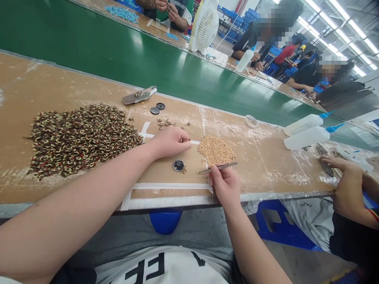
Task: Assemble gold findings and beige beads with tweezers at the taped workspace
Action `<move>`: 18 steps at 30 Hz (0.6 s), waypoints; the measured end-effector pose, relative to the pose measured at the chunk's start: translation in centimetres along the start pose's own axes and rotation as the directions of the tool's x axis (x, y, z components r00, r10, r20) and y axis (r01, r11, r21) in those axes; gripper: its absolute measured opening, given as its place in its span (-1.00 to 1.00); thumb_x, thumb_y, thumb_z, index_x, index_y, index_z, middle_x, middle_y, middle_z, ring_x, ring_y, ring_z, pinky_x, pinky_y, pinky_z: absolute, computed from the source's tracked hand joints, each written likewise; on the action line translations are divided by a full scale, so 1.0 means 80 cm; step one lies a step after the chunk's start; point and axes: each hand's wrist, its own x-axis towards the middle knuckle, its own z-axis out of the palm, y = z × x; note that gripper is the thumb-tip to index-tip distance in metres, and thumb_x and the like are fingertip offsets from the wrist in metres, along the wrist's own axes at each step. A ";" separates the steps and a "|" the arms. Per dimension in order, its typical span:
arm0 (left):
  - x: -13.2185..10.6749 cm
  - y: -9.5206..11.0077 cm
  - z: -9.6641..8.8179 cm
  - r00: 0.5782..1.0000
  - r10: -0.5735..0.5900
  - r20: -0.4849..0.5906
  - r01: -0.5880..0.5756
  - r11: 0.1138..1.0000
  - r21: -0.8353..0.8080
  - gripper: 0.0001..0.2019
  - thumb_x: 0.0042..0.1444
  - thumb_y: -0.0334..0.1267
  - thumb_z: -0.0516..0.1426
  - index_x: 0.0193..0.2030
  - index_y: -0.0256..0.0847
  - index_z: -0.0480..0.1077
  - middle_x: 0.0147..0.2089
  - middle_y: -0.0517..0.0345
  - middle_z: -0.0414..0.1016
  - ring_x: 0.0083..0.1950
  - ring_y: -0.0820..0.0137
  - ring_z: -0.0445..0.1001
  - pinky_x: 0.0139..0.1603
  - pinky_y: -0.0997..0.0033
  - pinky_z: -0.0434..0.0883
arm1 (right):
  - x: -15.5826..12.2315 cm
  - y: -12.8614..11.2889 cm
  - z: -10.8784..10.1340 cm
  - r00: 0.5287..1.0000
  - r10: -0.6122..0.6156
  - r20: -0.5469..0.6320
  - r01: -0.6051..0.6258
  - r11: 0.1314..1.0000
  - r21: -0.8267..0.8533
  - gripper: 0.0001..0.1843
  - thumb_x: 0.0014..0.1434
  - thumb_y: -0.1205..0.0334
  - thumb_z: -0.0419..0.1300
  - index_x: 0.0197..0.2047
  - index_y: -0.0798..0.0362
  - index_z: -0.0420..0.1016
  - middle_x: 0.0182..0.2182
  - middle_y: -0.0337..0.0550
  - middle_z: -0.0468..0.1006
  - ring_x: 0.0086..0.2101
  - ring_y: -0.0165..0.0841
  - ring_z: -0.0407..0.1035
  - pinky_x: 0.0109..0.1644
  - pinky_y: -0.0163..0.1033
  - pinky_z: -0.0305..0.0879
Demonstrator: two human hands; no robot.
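The right hand [227, 184] grips metal tweezers [226, 165] between thumb and fingers, their tips pointing left, low over the table (whether they hold anything is too small to tell). The left hand [170, 141] is curled, thumb and fingertips pinched together on a small dark piece [181, 141], mostly hidden by the fingers.

Just beyond the tweezers lies a heap of tiny tan beads [216, 148]. Between the two hands, nearer the table edge, sits a round black dish [178, 165], with a few small brownish bits [184, 170] beside it. Past the left hand lie a loose cluster of small brown pieces [166, 123], two dark discs [154, 110] and a patterned scrap [139, 95]. To the left spreads a large pile of brown, cream and red pieces [84, 138].

Farther right are a white ring [251, 121] and two white bottles [308, 138] with blue tips, near a co-worker's hand [349, 173]. Across the green belt [166, 65] stands a fan [204, 27], with other people seated behind.
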 end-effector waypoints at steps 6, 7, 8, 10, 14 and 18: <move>0.001 -0.001 0.001 1.000 0.015 0.015 -0.015 0.999 0.050 -0.65 0.09 -0.29 0.08 -0.59 -0.15 -0.04 -0.57 0.31 -0.03 -0.49 0.46 0.05 -0.42 0.28 -0.01 | -0.005 -0.003 0.004 0.999 -0.019 -0.044 0.020 0.999 0.025 -0.68 0.36 -0.06 0.26 -0.22 0.05 0.56 -0.61 -0.29 0.46 -0.62 -0.42 0.28 -0.53 -0.31 0.20; 0.001 -0.001 0.001 1.000 0.017 0.016 -0.018 0.998 0.053 -0.66 0.09 -0.29 0.08 -0.59 -0.15 -0.03 -0.58 0.31 -0.01 -0.49 0.46 0.06 -0.42 0.28 -0.01 | -0.007 -0.004 0.003 0.998 -0.027 -0.048 0.028 0.999 0.030 -0.68 0.37 -0.05 0.25 -0.23 0.04 0.55 -0.60 -0.29 0.46 -0.63 -0.42 0.26 -0.53 -0.30 0.19; 0.001 -0.002 0.001 1.000 0.017 0.017 -0.018 0.998 0.056 -0.66 0.09 -0.29 0.08 -0.59 -0.16 -0.02 -0.58 0.31 0.00 -0.49 0.46 0.07 -0.42 0.28 -0.01 | -0.008 -0.006 0.003 0.998 -0.039 -0.040 0.040 0.999 0.025 -0.68 0.37 -0.05 0.24 -0.24 0.04 0.55 -0.60 -0.28 0.46 -0.63 -0.42 0.26 -0.53 -0.30 0.20; 0.001 -0.002 0.002 1.000 0.017 0.019 -0.018 0.998 0.059 -0.66 0.09 -0.29 0.09 -0.59 -0.16 -0.01 -0.58 0.30 0.02 -0.49 0.46 0.07 -0.42 0.28 -0.01 | -0.011 -0.008 0.002 0.997 -0.067 0.025 0.068 0.998 -0.020 -0.69 0.38 -0.03 0.22 -0.24 0.03 0.55 -0.56 -0.25 0.49 -0.61 -0.40 0.31 -0.50 -0.28 0.24; 0.001 -0.001 0.002 0.999 0.015 0.028 -0.017 0.998 0.059 -0.66 0.09 -0.29 0.09 -0.61 -0.16 0.01 -0.59 0.30 0.04 -0.50 0.46 0.08 -0.42 0.28 0.00 | -0.011 -0.009 0.002 0.993 -0.080 0.086 0.089 0.990 -0.111 -0.70 0.39 -0.02 0.20 -0.22 0.02 0.56 -0.55 -0.24 0.51 -0.58 -0.35 0.36 -0.46 -0.25 0.29; 0.000 0.002 0.001 0.999 0.007 0.037 -0.009 0.998 0.062 -0.66 0.09 -0.28 0.10 -0.61 -0.15 0.02 -0.59 0.29 0.07 -0.50 0.46 0.11 -0.42 0.28 0.01 | -0.008 -0.007 0.003 0.996 -0.065 0.055 0.070 0.993 -0.091 -0.68 0.40 -0.05 0.20 -0.20 0.04 0.54 -0.55 -0.24 0.51 -0.59 -0.38 0.35 -0.48 -0.27 0.29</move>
